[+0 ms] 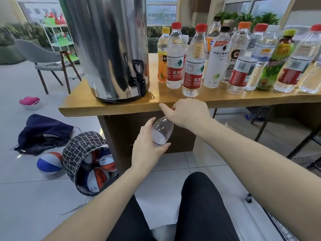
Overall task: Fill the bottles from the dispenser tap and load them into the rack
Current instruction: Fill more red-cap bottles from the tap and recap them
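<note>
Mid-frame, just below the table (111, 108) edge, the left hand (147, 150) is wrapped around the body of a clear bottle (162, 131), tilted neck-up toward the right. The right hand (187, 112) pinches the red cap at its neck, probably unscrewing it before filling. The tap (139, 79) sits up-left on the urn (107, 46); no rack in view.

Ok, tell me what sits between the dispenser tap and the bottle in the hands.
In the head view only the front edge of the wooden table lies between the tap and the held bottle; no other object stands there.
</note>
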`<action>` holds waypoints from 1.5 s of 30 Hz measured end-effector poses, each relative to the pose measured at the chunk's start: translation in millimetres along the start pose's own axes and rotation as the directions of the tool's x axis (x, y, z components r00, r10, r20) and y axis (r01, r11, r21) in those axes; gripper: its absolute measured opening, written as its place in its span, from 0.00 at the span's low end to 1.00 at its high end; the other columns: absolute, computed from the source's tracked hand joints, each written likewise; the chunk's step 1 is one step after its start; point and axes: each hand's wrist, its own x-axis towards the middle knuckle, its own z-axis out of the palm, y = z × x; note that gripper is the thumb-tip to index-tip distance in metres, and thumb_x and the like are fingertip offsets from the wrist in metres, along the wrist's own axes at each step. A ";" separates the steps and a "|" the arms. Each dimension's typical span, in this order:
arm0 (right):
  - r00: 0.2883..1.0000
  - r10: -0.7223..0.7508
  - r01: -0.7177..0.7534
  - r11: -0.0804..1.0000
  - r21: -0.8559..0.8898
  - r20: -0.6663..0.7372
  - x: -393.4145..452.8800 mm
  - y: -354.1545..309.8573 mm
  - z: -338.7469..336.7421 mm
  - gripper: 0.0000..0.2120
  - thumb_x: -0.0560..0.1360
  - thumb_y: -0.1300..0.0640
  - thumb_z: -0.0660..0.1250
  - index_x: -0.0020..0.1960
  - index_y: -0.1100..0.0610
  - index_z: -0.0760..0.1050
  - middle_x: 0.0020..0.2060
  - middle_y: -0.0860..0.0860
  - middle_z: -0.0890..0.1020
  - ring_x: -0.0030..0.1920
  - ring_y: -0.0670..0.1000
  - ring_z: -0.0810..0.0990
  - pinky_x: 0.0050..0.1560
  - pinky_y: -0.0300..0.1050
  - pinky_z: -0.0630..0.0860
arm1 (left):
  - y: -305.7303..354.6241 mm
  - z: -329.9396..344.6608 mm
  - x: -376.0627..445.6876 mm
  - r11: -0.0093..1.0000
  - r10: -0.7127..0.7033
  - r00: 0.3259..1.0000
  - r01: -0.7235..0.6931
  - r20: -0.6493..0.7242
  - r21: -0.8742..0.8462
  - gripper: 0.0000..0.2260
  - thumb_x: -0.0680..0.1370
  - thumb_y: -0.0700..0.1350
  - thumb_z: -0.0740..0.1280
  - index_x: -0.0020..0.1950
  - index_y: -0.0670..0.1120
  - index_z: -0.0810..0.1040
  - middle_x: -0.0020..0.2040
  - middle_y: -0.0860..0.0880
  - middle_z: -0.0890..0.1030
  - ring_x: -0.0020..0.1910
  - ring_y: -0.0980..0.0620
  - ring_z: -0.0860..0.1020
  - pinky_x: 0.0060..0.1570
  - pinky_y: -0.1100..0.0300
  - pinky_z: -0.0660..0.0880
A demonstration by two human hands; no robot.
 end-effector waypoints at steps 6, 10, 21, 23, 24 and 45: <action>0.989 -0.145 0.144 0.980 0.136 -0.006 8.8 -1.8 17.5 0.33 0.80 0.35 0.51 0.27 0.55 0.72 0.23 0.48 0.72 0.27 0.48 0.73 0.30 0.40 0.65 | -14.9 -9.4 8.8 0.997 -0.076 0.988 0.073 0.136 0.024 0.39 0.69 0.55 0.79 0.74 0.58 0.62 0.70 0.57 0.74 0.66 0.55 0.73 0.59 0.65 0.67; 0.952 -0.263 0.294 0.927 0.233 -0.155 6.5 1.6 33.4 0.28 0.79 0.39 0.55 0.29 0.55 0.74 0.23 0.47 0.74 0.28 0.50 0.74 0.29 0.45 0.71 | -25.8 -20.0 20.0 0.999 -0.045 0.955 0.044 0.294 0.010 0.39 0.69 0.55 0.79 0.75 0.57 0.62 0.68 0.57 0.73 0.65 0.56 0.73 0.57 0.67 0.68; 0.912 -0.374 0.398 0.906 0.147 -0.166 9.3 -4.1 33.0 0.25 0.80 0.34 0.50 0.34 0.50 0.69 0.27 0.44 0.74 0.29 0.45 0.73 0.30 0.41 0.68 | -40.5 -44.7 36.8 0.989 0.074 0.959 -0.105 0.273 0.101 0.35 0.70 0.51 0.80 0.70 0.60 0.64 0.65 0.60 0.72 0.63 0.60 0.70 0.59 0.72 0.66; 0.974 -0.224 0.225 0.972 0.062 -0.023 12.9 -8.3 31.2 0.33 0.77 0.28 0.44 0.34 0.49 0.75 0.28 0.45 0.77 0.30 0.45 0.76 0.31 0.40 0.68 | -41.1 -40.8 36.8 0.960 0.126 0.981 -0.158 0.148 0.230 0.34 0.69 0.50 0.80 0.71 0.56 0.67 0.65 0.55 0.71 0.62 0.55 0.71 0.62 0.59 0.71; 0.987 -0.159 0.157 0.987 0.042 0.028 15.2 -10.3 32.0 0.37 0.76 0.26 0.42 0.35 0.50 0.78 0.28 0.45 0.78 0.30 0.45 0.77 0.30 0.40 0.68 | -40.9 -38.8 36.5 0.949 0.142 0.984 -0.166 0.104 0.269 0.34 0.69 0.50 0.80 0.71 0.54 0.68 0.64 0.53 0.69 0.61 0.53 0.72 0.61 0.56 0.73; 0.806 -0.584 0.523 0.781 0.342 0.101 26.8 8.7 32.0 0.18 0.82 0.40 0.55 0.68 0.45 0.59 0.51 0.41 0.72 0.44 0.42 0.73 0.39 0.31 0.70 | -56.4 -60.1 60.3 0.987 0.000 0.930 -0.060 0.367 0.151 0.40 0.68 0.55 0.80 0.74 0.59 0.62 0.67 0.56 0.71 0.67 0.54 0.67 0.67 0.49 0.70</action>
